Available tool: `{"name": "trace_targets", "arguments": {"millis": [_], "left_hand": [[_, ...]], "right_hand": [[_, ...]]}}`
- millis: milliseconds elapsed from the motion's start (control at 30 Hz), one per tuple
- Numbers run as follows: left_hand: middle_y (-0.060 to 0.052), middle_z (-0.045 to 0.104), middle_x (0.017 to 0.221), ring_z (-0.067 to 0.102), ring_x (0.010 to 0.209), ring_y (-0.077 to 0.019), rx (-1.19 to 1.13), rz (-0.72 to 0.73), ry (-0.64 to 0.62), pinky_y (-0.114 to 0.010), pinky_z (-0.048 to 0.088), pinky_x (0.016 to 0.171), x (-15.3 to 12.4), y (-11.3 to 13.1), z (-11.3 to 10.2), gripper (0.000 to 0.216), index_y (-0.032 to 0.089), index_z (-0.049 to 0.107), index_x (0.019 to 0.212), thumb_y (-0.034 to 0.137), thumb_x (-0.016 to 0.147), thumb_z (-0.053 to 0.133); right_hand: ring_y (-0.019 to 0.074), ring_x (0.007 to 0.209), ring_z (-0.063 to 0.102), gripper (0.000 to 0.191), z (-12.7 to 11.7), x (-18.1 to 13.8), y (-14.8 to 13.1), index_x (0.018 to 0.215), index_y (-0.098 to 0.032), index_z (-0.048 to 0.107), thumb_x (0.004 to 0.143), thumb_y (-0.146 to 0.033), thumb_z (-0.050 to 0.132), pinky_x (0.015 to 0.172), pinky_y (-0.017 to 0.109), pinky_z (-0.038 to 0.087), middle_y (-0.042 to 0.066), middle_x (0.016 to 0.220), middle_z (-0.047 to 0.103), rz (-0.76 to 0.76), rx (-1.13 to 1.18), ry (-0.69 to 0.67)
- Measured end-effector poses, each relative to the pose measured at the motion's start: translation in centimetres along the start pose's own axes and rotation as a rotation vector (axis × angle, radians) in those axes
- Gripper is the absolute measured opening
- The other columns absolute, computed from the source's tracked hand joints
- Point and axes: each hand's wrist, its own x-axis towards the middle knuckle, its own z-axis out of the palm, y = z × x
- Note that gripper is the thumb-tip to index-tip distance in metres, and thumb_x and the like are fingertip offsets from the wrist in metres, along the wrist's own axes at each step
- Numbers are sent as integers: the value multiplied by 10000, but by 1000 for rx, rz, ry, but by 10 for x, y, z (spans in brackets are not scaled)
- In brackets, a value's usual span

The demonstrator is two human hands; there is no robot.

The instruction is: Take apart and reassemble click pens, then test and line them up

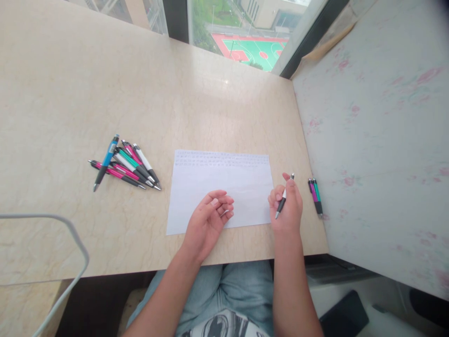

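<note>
One sheet of white paper (210, 182) lies on the pale marbled table (196, 112), in front of the seated person. Small handwriting runs across its top in about four rows, too faint to read.

Two bare hands are in view. The left hand (210, 215) is palm up over the lower part of the sheet, its fingers loosely curled and holding nothing; whether it touches the paper cannot be told. The right hand (289, 206), at the sheet's right edge, grips one white pen with a black grip (281, 205), its tip pointing back toward the wrist.

Two more pens lie side by side near the floral-patterned panel (379, 154): one purple pen (312, 188) and one green pen (316, 189).

Left of the sheet is an overlapping heap of pens (135, 164): one blue pen (109, 152) on top, one green, at least two pink and at least one white; the overlap hides the exact total. One pale cable (75, 234) curves over the table's left end.
</note>
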Motion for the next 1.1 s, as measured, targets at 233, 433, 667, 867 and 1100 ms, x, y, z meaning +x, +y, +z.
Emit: {"name": "trace_targets", "arguments": {"millis": [233, 433, 667, 867, 1100], "left_hand": [[-71, 675, 934, 618, 812, -139, -3, -5, -1, -268, 524, 769, 0, 1, 0, 167, 160, 656, 1029, 184, 875, 596], [-70, 678, 934, 620, 805, -137, -1, -7, 3, -267, 525, 763, 0, 1, 1, 162, 157, 654, 1020, 190, 867, 609], [-69, 679, 932, 622, 804, -140, 3, -11, 8, -268, 527, 758, 0, 2, 0, 172, 158, 654, 1019, 197, 852, 633], [-67, 680, 937, 624, 810, -140, 5, -10, 4, -269, 526, 761, 0, 1, 0, 164, 161, 654, 1010, 202, 854, 630], [-68, 678, 936, 620, 813, -139, 8, -10, 4, -268, 525, 764, 0, 1, 0, 168, 158, 651, 1018, 201, 856, 628]], "right_hand": [[98, 550, 468, 412, -30, 12, -3, 1134, -184, 642, 833, -466, 650, 478, 220, 335, -28, 675, 558, 76, -263, -104], [176, 655, 571, 486, -77, 26, -17, 1141, -157, 675, 789, -488, 626, 657, 330, 458, 47, 794, 674, -90, -1006, -53], [195, 648, 585, 431, -115, 31, -15, 1084, -158, 693, 802, -462, 576, 692, 360, 474, 67, 810, 700, -193, -1322, 25], [188, 653, 579, 366, -108, 21, -11, 998, -155, 723, 815, -431, 570, 685, 347, 488, 77, 829, 695, -268, -1292, 74], [176, 620, 558, 319, -96, 16, -9, 942, -149, 727, 818, -403, 580, 663, 333, 479, 68, 799, 676, -350, -1293, 91]]}}
